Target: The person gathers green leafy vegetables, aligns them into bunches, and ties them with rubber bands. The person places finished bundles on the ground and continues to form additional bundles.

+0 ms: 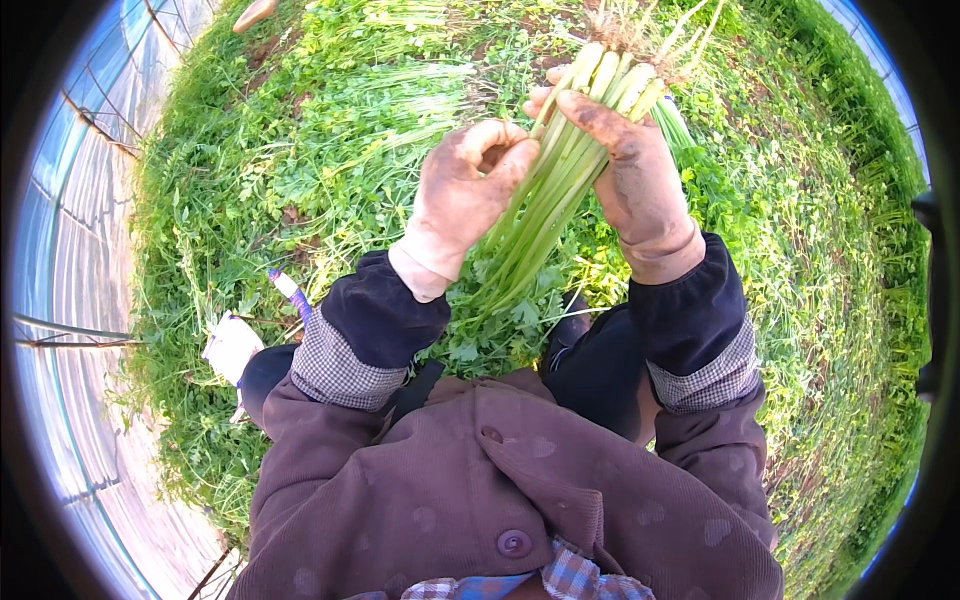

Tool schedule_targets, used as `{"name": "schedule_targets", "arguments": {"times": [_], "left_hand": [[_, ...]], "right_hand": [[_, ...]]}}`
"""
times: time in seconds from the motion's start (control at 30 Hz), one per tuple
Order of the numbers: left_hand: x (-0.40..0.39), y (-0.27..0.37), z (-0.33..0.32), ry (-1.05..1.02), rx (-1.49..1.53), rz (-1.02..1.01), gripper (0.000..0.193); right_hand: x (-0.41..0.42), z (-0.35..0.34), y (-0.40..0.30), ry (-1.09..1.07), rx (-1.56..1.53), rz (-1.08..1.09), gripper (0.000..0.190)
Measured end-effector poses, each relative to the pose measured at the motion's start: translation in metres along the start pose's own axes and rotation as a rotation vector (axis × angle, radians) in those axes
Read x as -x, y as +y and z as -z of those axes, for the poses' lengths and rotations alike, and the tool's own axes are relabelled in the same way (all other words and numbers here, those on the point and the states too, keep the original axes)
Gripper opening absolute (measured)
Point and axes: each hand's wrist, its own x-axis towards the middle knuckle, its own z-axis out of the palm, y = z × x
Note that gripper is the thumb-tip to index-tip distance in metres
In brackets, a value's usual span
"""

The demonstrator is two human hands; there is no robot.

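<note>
My right hand [641, 172], in a soiled pale glove, grips a bunch of thin celery-like stalks [551, 187] near the root end. The bunch slants, with its tangled roots [619, 26] at the top and its leaves [499, 315] toward my lap. The fingers wrap behind the stalks and the thumb presses across the front. My left hand [472, 195], gloved too, pinches an outer stalk at the bunch's left edge between thumb and forefinger. Its other fingers are curled.
Pulled stalks [420, 82] lie on the leafy ground ahead. Beyond my right hand is another bundle [673, 124] with a bluish band. A white bag-like item [232, 349] and a purple-and-white wrapped item [291, 295] lie left. Plastic sheeting [90, 247] on metal framing bounds the left; dense plants [892, 195] stand right.
</note>
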Motion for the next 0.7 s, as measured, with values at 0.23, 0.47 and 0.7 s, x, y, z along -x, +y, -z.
{"name": "schedule_targets", "arguments": {"times": [0.23,0.47,0.7], "left_hand": [[0.005,-0.011,-0.010,0.099,0.117,-0.024,0.005],[-0.018,-0.037,0.073,0.450,-0.805,-0.396,0.009],[-0.005,-0.068,0.265,0.730,-1.173,0.180,0.021]], "right_hand": [[0.000,0.000,0.012,0.063,0.241,0.038,0.024],[-0.008,0.029,0.003,0.067,0.387,0.108,0.023],[-0.020,0.064,-0.018,0.237,0.335,0.147,0.020]]}}
